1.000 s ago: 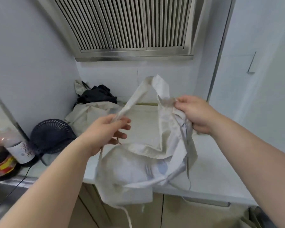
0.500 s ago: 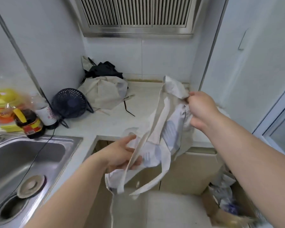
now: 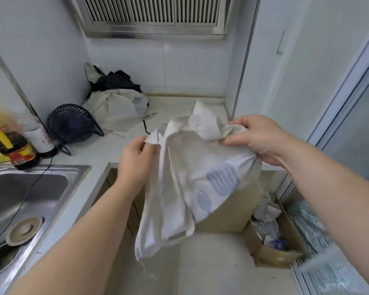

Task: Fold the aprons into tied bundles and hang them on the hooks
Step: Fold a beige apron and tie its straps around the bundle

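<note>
My left hand (image 3: 136,158) is pinching a corner of the apron (image 3: 192,177) between thumb and fingers, at the cloth's upper left edge. My right hand (image 3: 258,139) is gripping a bunched fold at the upper right, fingers curled around it, with a loose flap sticking up just beside the thumb. Between the two hands the apron is hanging in the air in front of the counter (image 3: 98,154), its pale cloth showing two light blue printed shapes, one ribbed and one oval. The lower end is drooping toward the floor (image 3: 211,262), and a thin tie is dangling below it. Both forearms are reaching forward from the bottom of the view. Farther out, in the back corner of the counter, a pile of other aprons (image 3: 117,107) is lying crumpled, beige cloth in front and black cloth behind it against the wall. A small dark fan (image 3: 70,123) is standing just left of that pile, its cord running down toward the sink (image 3: 30,188) at my left. Bottles (image 3: 17,150) are standing beside the fan, near the sink's rim. A cardboard box (image 3: 273,250) holding crumpled bags is sitting on the floor at my right, below the counter. A vent grille (image 3: 153,13) is showing on the wall above.
</note>
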